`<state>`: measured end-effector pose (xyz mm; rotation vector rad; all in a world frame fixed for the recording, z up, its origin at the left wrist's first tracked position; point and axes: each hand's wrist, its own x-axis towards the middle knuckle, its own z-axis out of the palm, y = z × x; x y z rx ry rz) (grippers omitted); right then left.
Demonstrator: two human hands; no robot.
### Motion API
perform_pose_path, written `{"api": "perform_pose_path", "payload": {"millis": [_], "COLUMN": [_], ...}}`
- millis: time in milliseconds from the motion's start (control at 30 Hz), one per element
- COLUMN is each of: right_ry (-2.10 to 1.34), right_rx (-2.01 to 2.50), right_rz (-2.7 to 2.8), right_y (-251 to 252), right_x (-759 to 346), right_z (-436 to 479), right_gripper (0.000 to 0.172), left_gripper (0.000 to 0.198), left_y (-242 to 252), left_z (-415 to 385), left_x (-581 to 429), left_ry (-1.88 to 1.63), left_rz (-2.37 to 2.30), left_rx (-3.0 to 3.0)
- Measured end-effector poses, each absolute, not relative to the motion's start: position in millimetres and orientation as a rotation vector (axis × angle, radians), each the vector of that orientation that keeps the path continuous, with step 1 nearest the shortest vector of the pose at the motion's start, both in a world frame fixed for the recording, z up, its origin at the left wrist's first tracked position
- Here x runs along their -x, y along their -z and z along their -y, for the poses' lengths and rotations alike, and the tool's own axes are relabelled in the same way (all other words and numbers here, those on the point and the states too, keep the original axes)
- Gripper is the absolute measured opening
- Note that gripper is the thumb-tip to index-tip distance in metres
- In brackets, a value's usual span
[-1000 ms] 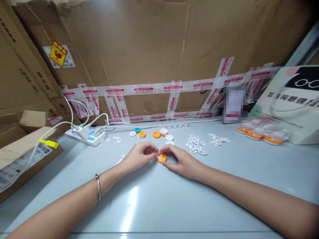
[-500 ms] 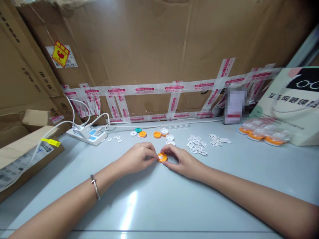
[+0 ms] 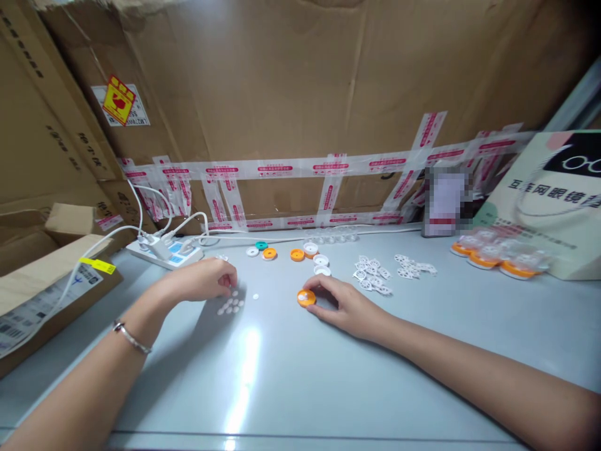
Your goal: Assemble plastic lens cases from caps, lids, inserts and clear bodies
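The person's right hand (image 3: 345,307) grips a round orange case (image 3: 300,303) by its near side, thumb and forefinger on the rim; the case rests on the table (image 3: 338,388), with small white bits inside it. The left hand (image 3: 204,280) is bent downward, fingers drawn together, just above and beside a cluster of small white discs (image 3: 229,310); whether it pinches one cannot be told. A lone white disc (image 3: 256,297) lies right of the left hand. Past the right hand's fingertips stand white rings (image 3: 321,259); spoked white pieces (image 3: 372,270) lie beyond its wrist.
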<state>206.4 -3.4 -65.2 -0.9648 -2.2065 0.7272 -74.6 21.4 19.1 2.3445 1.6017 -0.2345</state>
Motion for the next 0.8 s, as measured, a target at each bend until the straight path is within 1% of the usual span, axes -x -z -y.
{"api": "perform_pose_path", "payload": {"millis": [167, 300, 533, 800], "right_ry": [-0.642, -0.591, -0.533, -0.473], "right_rx": [0.871, 0.8, 0.82, 0.796], "right_rz": [2.294, 2.335, 2.328, 2.346], "right_y": [62, 61, 67, 68], "right_x": [-207, -207, -208, -205], "right_z": [5, 5, 5, 4], "right_gripper": [0.013, 0.015, 0.019, 0.02], "left_gripper": [0.018, 0.014, 0.014, 0.013], "left_y": [-10, -6, -6, -5], "left_z": [-29, -32, -30, -29], "left_x": [77, 78, 76, 70], "left_ry": [0.238, 0.233, 0.23, 0.212], "left_rz": [-1.56, -1.546, -1.567, -1.592], "left_rx": [-2.314, -2.31, -2.304, -2.337]}}
